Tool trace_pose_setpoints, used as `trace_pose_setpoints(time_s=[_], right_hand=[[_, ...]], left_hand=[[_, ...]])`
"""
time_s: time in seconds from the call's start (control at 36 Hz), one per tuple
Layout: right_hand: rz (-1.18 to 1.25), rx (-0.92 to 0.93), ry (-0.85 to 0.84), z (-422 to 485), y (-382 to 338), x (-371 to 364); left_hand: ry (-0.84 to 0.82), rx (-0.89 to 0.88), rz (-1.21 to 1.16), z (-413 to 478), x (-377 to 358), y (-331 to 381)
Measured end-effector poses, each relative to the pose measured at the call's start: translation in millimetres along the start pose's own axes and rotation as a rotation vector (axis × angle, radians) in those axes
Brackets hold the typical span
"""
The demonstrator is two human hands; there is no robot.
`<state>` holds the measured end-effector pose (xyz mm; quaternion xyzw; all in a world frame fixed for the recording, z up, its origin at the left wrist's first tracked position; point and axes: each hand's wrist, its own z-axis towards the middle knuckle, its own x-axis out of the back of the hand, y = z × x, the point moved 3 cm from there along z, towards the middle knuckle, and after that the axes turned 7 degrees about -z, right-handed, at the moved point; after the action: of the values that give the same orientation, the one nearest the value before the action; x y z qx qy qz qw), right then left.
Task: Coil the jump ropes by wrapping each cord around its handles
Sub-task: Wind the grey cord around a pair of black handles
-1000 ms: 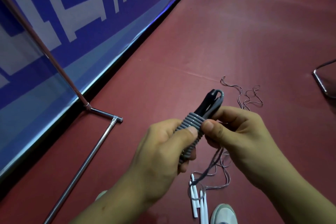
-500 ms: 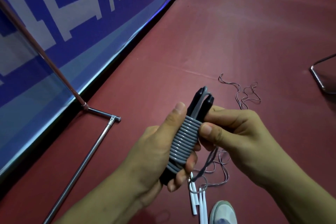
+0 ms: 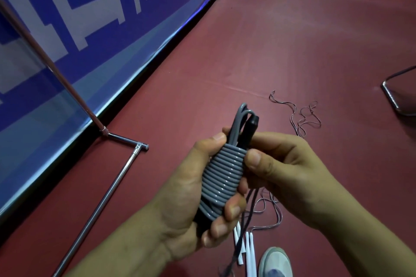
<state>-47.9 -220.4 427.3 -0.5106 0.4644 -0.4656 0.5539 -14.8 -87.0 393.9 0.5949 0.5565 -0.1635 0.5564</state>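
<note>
A jump rope bundle [image 3: 222,175] with black handles and a grey cord wound in several tight turns is held upright over the floor. My left hand [image 3: 189,204] grips the bundle from the left, thumb along its upper side, fingers curled under the lower turns. My right hand [image 3: 286,168] pinches the top of the coil with its thumb, fingers behind the handles. A grey loop and a black handle tip stick out above. A loose dark cord end [image 3: 243,238] hangs down below the bundle.
White-handled jump ropes [image 3: 247,247] with thin cords [image 3: 301,117] lie on the red floor below and beyond my hands. My shoe [image 3: 274,263] is at the bottom edge. A chrome stand foot [image 3: 108,189] and a blue banner [image 3: 78,36] are left; a metal frame [image 3: 396,96] is right.
My left hand has slid further round the bundle and turned it upright. The grey coil now shows more turns, and the view has moved closer.
</note>
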Motion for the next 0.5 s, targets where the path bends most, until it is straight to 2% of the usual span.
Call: trace_pose_setpoints(time_s=[0.08,0.25,0.33,0.42,0.44,0.5], right_hand=[[0.034,-0.006,-0.011,0,2,9],[0.056,-0.015,0.053,-1,4,8],[0.037,-0.040,0.085,-3,4,9],[0.075,-0.068,0.079,-5,2,11],[0.066,-0.071,0.087,-6,1,12],[0.022,-0.060,0.130,-6,2,14]], left_hand=[[-0.188,0.130,-0.067,2,-1,-6],[-0.389,0.196,-0.121,1,-14,-7],[-0.373,0.204,-0.200,-4,-13,-8],[-0.367,0.165,-0.176,-12,-13,-4],[-0.335,0.162,-0.157,-13,-15,-2],[-0.151,0.081,-0.006,-11,-13,1]])
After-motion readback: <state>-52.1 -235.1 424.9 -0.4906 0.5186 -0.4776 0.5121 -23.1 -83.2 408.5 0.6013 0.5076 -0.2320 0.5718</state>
